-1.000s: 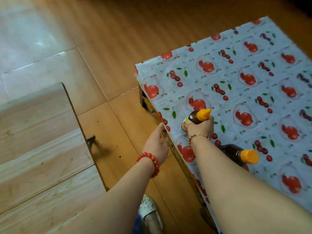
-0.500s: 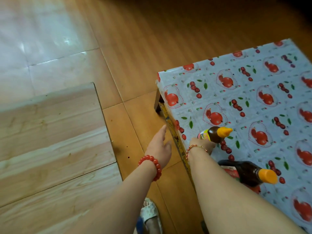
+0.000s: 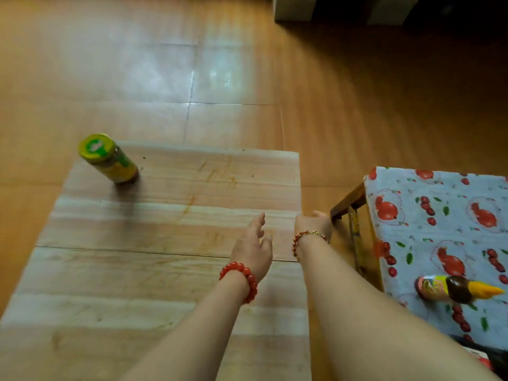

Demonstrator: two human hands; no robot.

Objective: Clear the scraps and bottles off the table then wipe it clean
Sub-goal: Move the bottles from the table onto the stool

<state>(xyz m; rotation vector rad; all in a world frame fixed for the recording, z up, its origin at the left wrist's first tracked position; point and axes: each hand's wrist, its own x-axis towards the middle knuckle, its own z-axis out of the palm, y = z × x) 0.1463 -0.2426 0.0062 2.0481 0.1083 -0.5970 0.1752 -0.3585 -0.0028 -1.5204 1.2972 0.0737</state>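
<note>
A light wooden table [image 3: 154, 259] with orange-brown stains fills the lower left. A jar [image 3: 110, 160] with a green-and-yellow lid stands near its far left corner. My left hand [image 3: 254, 243] hovers over the table's right part, fingers straight and spread, holding nothing. My right hand [image 3: 312, 225] hangs over the gap beside the table's right edge; its fingers point away and nothing shows in it. A small dark bottle [image 3: 453, 290] with an orange cap stands on the fruit-print tablecloth [image 3: 439, 215] to the right, apart from both hands.
The cloth-covered table's wooden leg [image 3: 346, 202] stands just right of my right hand. Part of a second dark bottle [image 3: 492, 356] shows at the bottom right edge. Tiled floor [image 3: 220, 78] lies beyond both tables, with dark furniture at the top right.
My right hand has let go of the orange-capped bottle, which stays on the patterned cloth. Both hands have moved left toward the wooden table, and the view has swung left, bringing the jar into view.
</note>
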